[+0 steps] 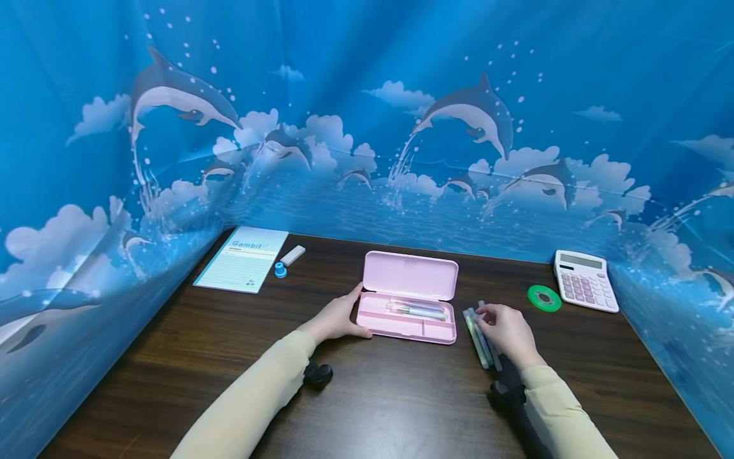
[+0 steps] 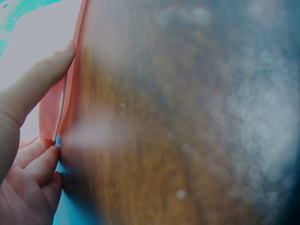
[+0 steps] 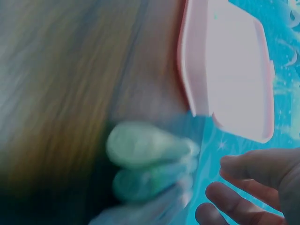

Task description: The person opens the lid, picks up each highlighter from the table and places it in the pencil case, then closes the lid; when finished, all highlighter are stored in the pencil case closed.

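A pink pencil case (image 1: 410, 274) lies with its lid raised, a few pens (image 1: 418, 310) in its tray. My left hand (image 1: 337, 317) holds the case's left end, thumb at the front corner and fingers farther back. Several highlighter-like pens (image 1: 478, 339), green and bluish, lie side by side to the right of the case. Over their far ends is my right hand (image 1: 507, 328), fingers bent. In the right wrist view, the right thumb and fingers (image 3: 229, 192) are spread with a gap between them, apart from the blurred pens (image 3: 136, 145).
A notebook (image 1: 241, 258), a white eraser-like block (image 1: 294, 255) and a small blue object (image 1: 280, 270) lie at the back left. Toward the right are a green tape roll (image 1: 534, 299) and a calculator (image 1: 596, 293). A dolphin-print curtain (image 1: 344, 210) borders the dark wooden table (image 1: 367, 408).
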`<control>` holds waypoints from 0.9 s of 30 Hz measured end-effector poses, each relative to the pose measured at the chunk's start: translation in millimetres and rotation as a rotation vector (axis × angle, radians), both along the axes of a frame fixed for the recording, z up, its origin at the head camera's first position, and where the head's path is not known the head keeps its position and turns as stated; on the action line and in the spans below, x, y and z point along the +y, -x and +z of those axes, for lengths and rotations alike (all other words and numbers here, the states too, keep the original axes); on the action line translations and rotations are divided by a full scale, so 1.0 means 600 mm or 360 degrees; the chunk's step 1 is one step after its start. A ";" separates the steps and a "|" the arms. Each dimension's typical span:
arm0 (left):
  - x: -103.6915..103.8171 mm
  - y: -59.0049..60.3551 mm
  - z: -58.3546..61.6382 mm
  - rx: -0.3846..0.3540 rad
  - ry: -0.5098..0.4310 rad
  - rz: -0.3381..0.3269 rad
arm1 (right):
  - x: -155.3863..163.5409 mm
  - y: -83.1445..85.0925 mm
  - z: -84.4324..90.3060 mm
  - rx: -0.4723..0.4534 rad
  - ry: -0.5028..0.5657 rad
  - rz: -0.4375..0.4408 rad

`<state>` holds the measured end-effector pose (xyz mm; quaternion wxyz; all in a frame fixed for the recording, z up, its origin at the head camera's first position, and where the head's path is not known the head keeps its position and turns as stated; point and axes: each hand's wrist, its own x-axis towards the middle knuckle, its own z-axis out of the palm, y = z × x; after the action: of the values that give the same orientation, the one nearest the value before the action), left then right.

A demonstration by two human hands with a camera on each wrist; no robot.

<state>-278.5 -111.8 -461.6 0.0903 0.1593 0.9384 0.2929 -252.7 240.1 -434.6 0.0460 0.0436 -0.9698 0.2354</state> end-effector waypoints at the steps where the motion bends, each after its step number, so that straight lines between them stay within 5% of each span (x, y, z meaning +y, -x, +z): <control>1: -0.001 0.000 0.000 -0.0003 -0.0004 0.0004 | 0.004 -0.001 -0.001 -0.0007 -0.0002 -0.0012; 27: -0.001 -0.001 0.001 0.0006 -0.0030 -0.0009 | 0.055 -0.013 -0.015 -0.0202 -0.0035 -0.0085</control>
<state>-277.6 -112.2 -460.8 0.0878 0.1634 0.9354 0.3011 -245.1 273.1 -443.8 -0.0099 0.0034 -0.9741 0.2258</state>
